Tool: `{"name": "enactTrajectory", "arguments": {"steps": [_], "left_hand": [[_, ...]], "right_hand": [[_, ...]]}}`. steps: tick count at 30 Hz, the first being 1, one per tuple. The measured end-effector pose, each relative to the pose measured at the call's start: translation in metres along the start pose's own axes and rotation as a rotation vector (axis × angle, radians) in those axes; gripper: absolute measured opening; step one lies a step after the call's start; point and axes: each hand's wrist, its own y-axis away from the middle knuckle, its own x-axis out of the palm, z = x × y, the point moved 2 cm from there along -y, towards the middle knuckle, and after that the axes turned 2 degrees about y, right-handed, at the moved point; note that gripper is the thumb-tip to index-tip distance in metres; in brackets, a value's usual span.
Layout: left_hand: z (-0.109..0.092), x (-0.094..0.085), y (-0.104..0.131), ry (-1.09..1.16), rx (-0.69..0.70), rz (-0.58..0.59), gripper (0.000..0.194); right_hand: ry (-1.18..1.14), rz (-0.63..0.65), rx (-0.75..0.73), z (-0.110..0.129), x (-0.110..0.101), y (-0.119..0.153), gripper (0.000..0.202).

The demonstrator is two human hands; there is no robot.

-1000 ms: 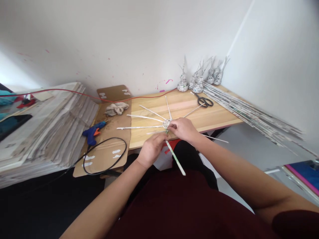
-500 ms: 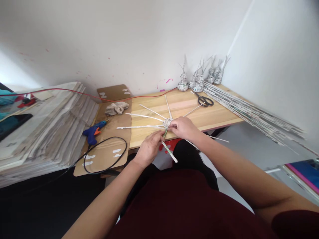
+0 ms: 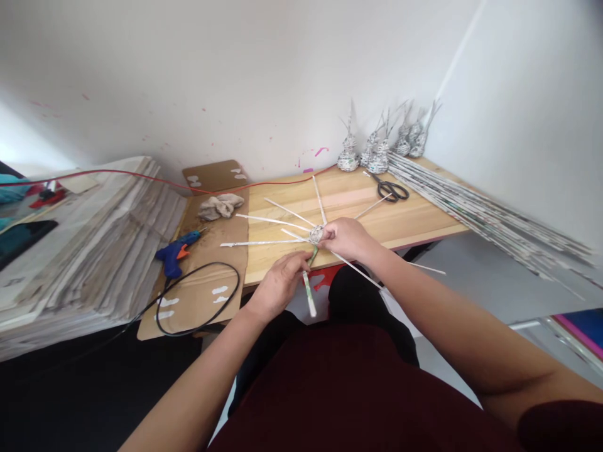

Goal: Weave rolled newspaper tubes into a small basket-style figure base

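A small round woven paper base lies near the front edge of the wooden tabletop, with several rolled-paper spokes fanning out from it. My right hand pinches the base's right side between thumb and fingers. Just in front, my left hand is closed on a greenish-white paper strip, whose free end hangs past the table edge toward my lap. That strip runs from the base into my left fingers. Part of the weave is hidden behind my right fingers.
Black scissors lie at the back right, beside a bundle of paper rods. Woven paper figures stand along the wall. Leftward are a blue glue gun with a looped black cable, a crumpled cloth and stacked newspapers.
The greenish strip's hanging end has swung left and now points more steeply down. A short spoke beside the base has tilted upward. My hands stay nearly in place.
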Motion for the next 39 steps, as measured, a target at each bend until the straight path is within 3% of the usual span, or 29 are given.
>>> {"name": "enactTrajectory", "arguments": {"steps": [5,10,13,17,19,22,27,33,39], "left_hand": [[-0.003,0.001,0.013,0.084,-0.116,-0.161,0.018],[-0.012,0.006,0.029,0.242,-0.351,-0.319,0.018],[-0.014,0.015,0.037,0.435,-0.506,-0.331,0.027],[-0.014,0.033,0.044,0.576,-0.657,-0.22,0.044],[-0.014,0.039,0.044,0.581,-0.663,-0.167,0.049],[-0.016,0.042,0.038,0.597,-0.625,-0.178,0.055],[-0.018,0.033,0.026,0.519,-0.572,-0.275,0.039],[-0.024,0.018,0.009,0.486,-0.453,-0.341,0.033],[-0.032,0.019,-0.017,0.513,-0.389,-0.319,0.032]], "right_hand": [[-0.019,0.013,0.048,-0.001,0.001,-0.004,0.014],[-0.032,0.041,0.086,-0.002,0.003,-0.006,0.014],[-0.057,0.024,0.077,-0.001,0.003,-0.005,0.014],[-0.048,-0.021,0.048,0.0,0.006,0.001,0.014],[-0.018,-0.052,0.02,0.001,0.008,0.006,0.014],[0.082,-0.137,-0.073,0.006,0.011,0.016,0.015],[0.293,-0.167,-0.219,0.018,0.022,0.032,0.021],[0.415,-0.2,-0.209,0.03,0.032,0.049,0.026],[0.33,-0.189,-0.164,0.027,0.029,0.045,0.019]]}}
